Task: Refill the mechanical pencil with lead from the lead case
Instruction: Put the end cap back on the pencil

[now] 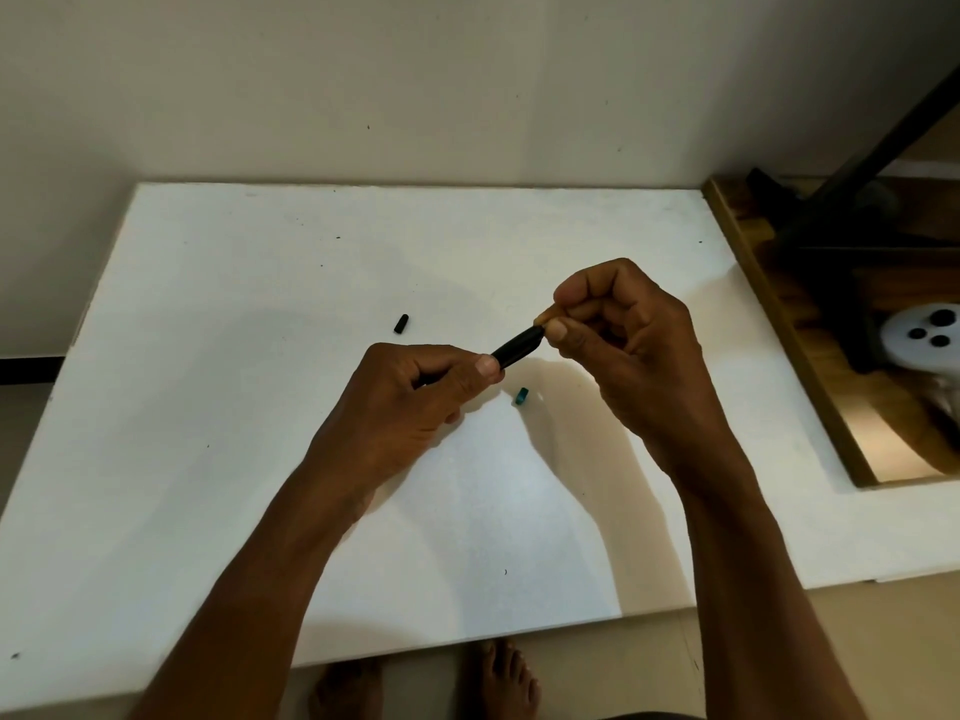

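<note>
in the head view, the left hand (415, 392) is closed around the lower part of the black mechanical pencil (517, 347), thumb pressed on the barrel, its open end tilted up toward the right hand (623, 340). the right hand pinches something small and pale orange-tan (543, 318) between thumb and forefinger, touching the pencil's upper end; it may be the lead case, or a part held against the opening, but it is too small to tell, and no lead strand can be made out. this looks like the loading step: feeding lead into the open barrel.

the next move, as i judge it, calls for a steady barrel and a fine, straight push along its axis, since thin lead would snap if bent sideways.

just below the right-hand pinch a small teal piece (521, 397) lies on the white board (260, 283); up and left of the left-hand grip, well apart, lies a small black cap (401, 324). the board is otherwise open all round the hands, its near edge well below the grip and its right edge beyond the right hand, by a wooden surface (779, 314).
</note>
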